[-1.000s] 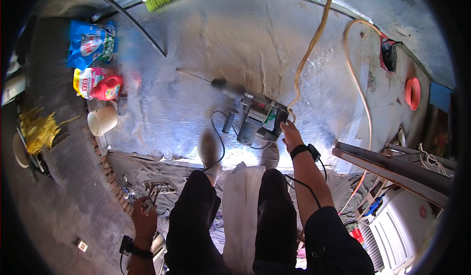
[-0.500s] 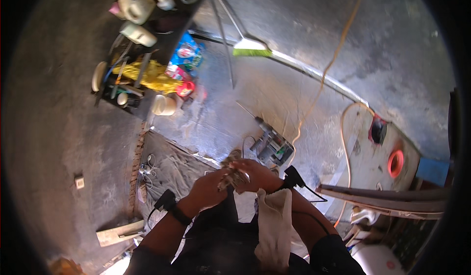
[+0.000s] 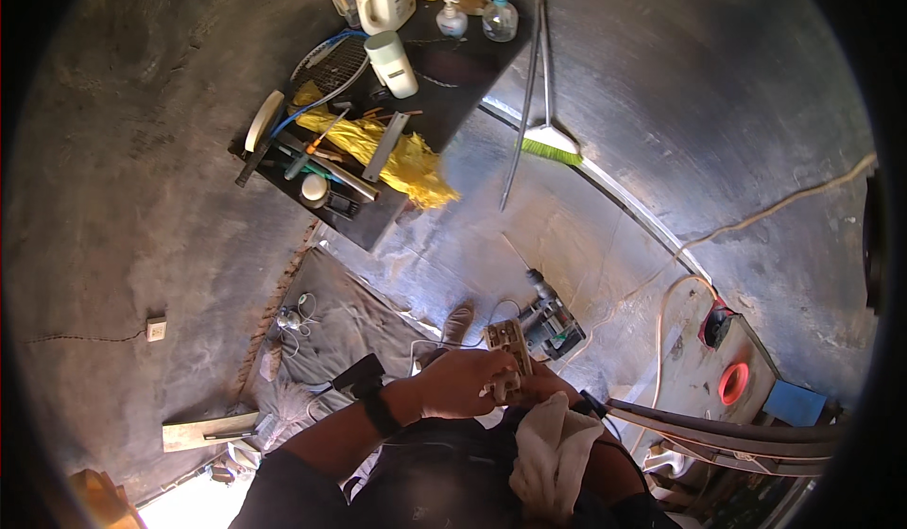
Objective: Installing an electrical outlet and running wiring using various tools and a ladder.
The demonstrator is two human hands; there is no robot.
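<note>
In front of my body both hands are closed around a small beige oblong piece with hollows in its face, perhaps an electrical fitting; its exact kind is not plain. My left hand grips it from the left, fingers bent over its near end, where a pale part shows. Partly hidden behind it, my right hand supports it from the right. A thin white cable runs close to its left side. Over my right forearm hangs a white cloth. Just beyond my hands, a power drill with a long bit lies on the floor.
At the upper left, a dark table carries bottles, a racket, yellow plastic and tools. A green broom leans beyond it. A shoe stands near the drill. An orange ring and wooden boards lie right.
My view has swung, so the table and drill appear further right and lower. Both hands still hold the piece, which is now turned with its hollowed face showing.
</note>
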